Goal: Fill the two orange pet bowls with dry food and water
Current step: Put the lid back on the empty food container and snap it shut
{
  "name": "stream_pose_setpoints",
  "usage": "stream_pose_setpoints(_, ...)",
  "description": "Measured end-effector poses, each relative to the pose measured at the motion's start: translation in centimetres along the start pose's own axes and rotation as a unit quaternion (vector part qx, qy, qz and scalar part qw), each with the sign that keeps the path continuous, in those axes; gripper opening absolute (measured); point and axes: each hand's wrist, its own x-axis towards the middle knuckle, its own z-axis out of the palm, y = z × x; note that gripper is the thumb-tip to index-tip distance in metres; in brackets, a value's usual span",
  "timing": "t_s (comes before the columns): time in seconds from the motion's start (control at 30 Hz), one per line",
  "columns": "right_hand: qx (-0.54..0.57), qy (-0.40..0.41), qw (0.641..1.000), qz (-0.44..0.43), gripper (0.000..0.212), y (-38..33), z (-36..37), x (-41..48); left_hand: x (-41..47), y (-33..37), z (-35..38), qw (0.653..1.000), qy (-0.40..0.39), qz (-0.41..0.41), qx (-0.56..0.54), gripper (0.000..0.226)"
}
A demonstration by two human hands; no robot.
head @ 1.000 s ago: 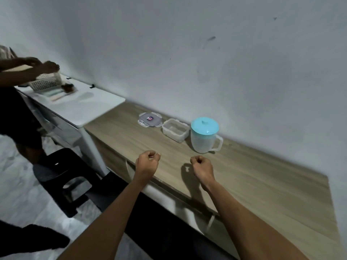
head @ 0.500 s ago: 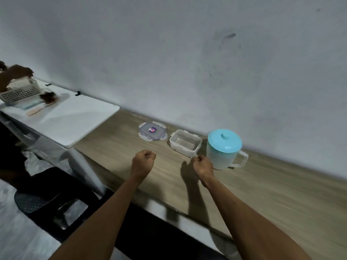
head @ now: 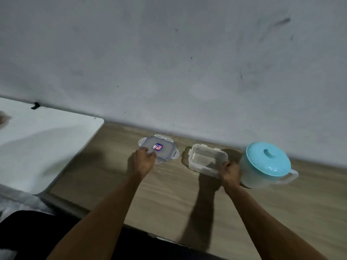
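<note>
Forearms reach over our wooden desk (head: 116,184). Our left hand (head: 144,160) closes its fingers on the near edge of the lid (head: 158,148), which lies flat. Our right hand (head: 229,172) grips the near right corner of the clear box (head: 206,160). Just right stands the jug (head: 266,166), blue-lidded, by the wall (head: 169,62). We see no orange bowls.

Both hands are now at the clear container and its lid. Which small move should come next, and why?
Probably lift the lid over the open container and press it on: the left hand grips the lid's near edge, and the right hand holds the container's near corner.
</note>
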Motion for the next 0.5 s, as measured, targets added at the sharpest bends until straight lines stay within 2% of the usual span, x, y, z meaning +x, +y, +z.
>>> stream_pose_setpoints(0.07, -0.018, 0.013, 1.000, -0.006, 0.028, 0.3, 0.7, 0.6, 1.6, -0.2, 0.3, 1.000, 0.002, -0.008, 0.022, 0.054)
stream_pose_setpoints(0.2, -0.044, 0.030, 0.999, -0.011, 0.025, 0.5, 1.7, 0.5, 3.5, -0.4, 1.3, 0.995, -0.003, -0.086, 0.047, 0.092)
stream_pose_setpoints(0.27, -0.045, 0.042, 0.998, -0.016, 0.024, 0.6, 2.2, 0.7, 4.5, -0.1, 1.9, 0.994, -0.007, -0.085, 0.070, 0.108)
stream_pose_setpoints(0.33, -0.045, 0.049, 0.998, -0.014, 0.024, 0.4, 2.5, 0.4, 5.0, 0.4, 2.3, 0.992, -0.002, -0.084, 0.090, 0.115)
stream_pose_setpoints(0.5, -0.046, 0.054, 0.997, -0.018, 0.023, 0.6, 2.7, 0.5, 5.5, 1.8, 2.7, 0.987, -0.006, -0.142, 0.070, 0.129)
